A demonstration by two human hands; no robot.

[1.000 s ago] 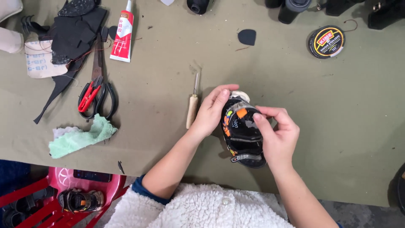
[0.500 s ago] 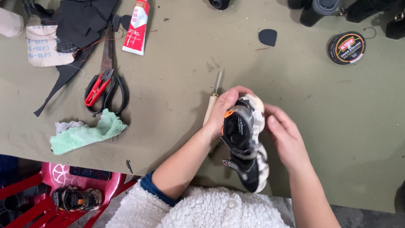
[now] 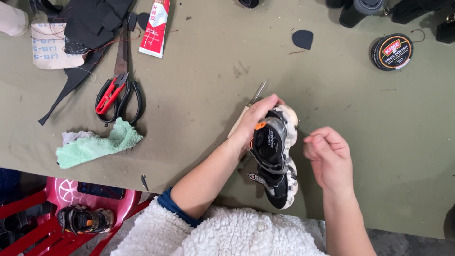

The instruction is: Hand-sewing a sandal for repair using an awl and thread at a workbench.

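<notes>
While the left hand (image 3: 253, 121) grips the toe end of a small black-and-white child's sandal shoe with orange trim (image 3: 275, 156), the shoe stands tilted on its side above the olive-green cloth-covered worktop (image 3: 199, 95), sole facing the right hand. The right hand (image 3: 329, 159) is clear of the shoe, just beside its sole, fingers loosely curled with thumb and forefinger pinched together; whether anything thin is held between them cannot be told.

Directly behind the left hand lies a wooden-handled metal awl (image 3: 249, 106), its point aimed away from the person, partly hidden by the fingers. Further left of that hand are a crumpled mint-green cloth rag (image 3: 97, 144) and, beyond it, black-handled scissors (image 3: 125, 85) with small red-handled thread snips (image 3: 111, 95) resting across them. A red-and-white glue tube (image 3: 155, 26) lies farther out, next to dark leather offcuts (image 3: 90, 23). Well beyond the right hand sits a round black polish tin (image 3: 392, 52), and a small dark teardrop-shaped patch (image 3: 303, 39) lies between tin and tube. Below the left forearm, off the worktop, a red plastic stool (image 3: 52, 213) carries a second small shoe (image 3: 85, 219).
</notes>
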